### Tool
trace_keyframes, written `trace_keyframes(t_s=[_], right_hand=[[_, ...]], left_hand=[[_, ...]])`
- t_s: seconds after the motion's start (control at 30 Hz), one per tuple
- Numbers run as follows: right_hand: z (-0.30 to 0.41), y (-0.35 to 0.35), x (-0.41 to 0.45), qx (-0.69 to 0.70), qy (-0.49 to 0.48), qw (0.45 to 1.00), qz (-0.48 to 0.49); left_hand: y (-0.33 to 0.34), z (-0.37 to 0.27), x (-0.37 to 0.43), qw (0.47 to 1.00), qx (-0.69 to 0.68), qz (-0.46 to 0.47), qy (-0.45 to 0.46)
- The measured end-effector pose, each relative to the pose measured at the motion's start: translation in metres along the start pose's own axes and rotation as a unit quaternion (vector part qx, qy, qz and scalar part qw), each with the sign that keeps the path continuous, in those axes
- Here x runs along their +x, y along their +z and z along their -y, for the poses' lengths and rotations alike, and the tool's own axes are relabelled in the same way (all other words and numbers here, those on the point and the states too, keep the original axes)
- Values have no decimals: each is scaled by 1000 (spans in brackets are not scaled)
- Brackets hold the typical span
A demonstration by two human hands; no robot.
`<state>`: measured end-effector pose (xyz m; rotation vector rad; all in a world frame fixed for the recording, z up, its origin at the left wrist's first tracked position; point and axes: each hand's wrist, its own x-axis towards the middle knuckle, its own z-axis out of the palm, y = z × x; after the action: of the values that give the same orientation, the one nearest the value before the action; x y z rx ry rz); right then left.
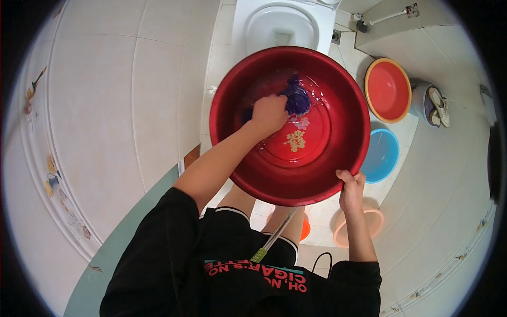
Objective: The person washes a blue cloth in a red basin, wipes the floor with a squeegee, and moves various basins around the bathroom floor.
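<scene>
A large red plastic basin (344,111) is held up in front of me, overlapping the front of the toilet. My right hand (351,184) grips its lower right rim, with the thumb over the edge. Inside the basin is my left hand (270,113), its fingers curled against a wet dark blue cloth (297,99). Those fingertips are partly hidden, but the cloth bunches out from under them. Water glistens around the cloth, and a printed floral pattern (295,140) shows on the basin's bottom.
The white toilet (283,29) stands beyond the basin. Along the right wall are an orange-rimmed red basin (388,90), a blue basin (380,156), a bucket (420,105) with shoes on it and a peach basin (372,222). A metal pole with a green grip (259,254) slants near my legs.
</scene>
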<state>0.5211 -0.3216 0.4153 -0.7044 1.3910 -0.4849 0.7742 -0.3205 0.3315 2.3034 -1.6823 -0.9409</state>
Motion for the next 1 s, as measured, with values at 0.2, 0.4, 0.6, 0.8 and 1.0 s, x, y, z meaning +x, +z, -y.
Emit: trace_keyframes(t_s=[0.2, 0.4, 0.6, 0.8, 1.0], right_hand=[[-2, 55, 26, 25, 68, 995, 63], [-14, 100, 53, 150, 201, 963, 100], [-46, 134, 81, 221, 270, 932, 98], [-51, 156, 88, 388, 361, 846, 56], [-52, 174, 86, 467, 390, 792, 58]], left_hand=[[-57, 14, -25, 994, -30, 71, -78], [-114, 24, -8, 972, 115, 205, 12], [-152, 24, 15, 946, 239, 218, 24], [-151, 17, 38, 920, 313, 234, 33], [-156, 4, 71, 866, 395, 297, 73]])
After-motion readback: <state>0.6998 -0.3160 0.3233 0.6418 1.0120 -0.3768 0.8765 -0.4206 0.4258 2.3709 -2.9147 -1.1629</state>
